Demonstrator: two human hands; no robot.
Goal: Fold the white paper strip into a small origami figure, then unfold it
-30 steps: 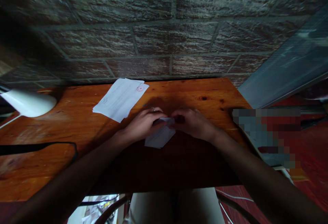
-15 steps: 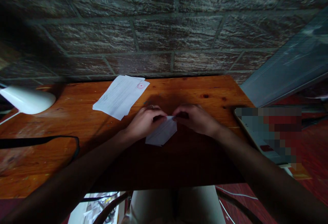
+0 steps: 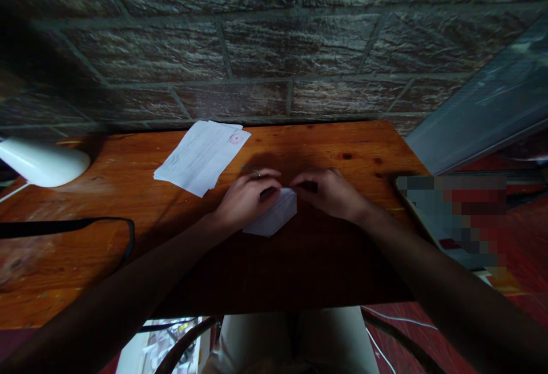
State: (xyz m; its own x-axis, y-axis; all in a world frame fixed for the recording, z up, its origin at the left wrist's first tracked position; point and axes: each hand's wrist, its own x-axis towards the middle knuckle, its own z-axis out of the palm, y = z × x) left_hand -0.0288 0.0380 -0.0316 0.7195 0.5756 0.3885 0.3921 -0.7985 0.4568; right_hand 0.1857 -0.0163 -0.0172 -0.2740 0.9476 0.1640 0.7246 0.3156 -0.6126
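Observation:
A small folded white paper [image 3: 276,217] lies on the wooden desk [image 3: 325,260] in front of me. My left hand [image 3: 246,198], with a ring on one finger, rests on the paper's left part, fingers curled and pinching its upper edge. My right hand [image 3: 331,192] meets it from the right, fingertips closed on the paper's top right corner. Both hands touch the same sheet near its top.
A stack of printed white sheets [image 3: 201,157] with a red stamp lies at the back of the desk. A white lamp head [image 3: 43,163] is at the far left, a black cable [image 3: 77,226] below it. A brick wall stands behind; a blurred object [image 3: 454,220] sits right.
Both hands stayed on the folded paper. The paper's lower tip has become shorter and sits more tucked under the left hand; the view shifted slightly.

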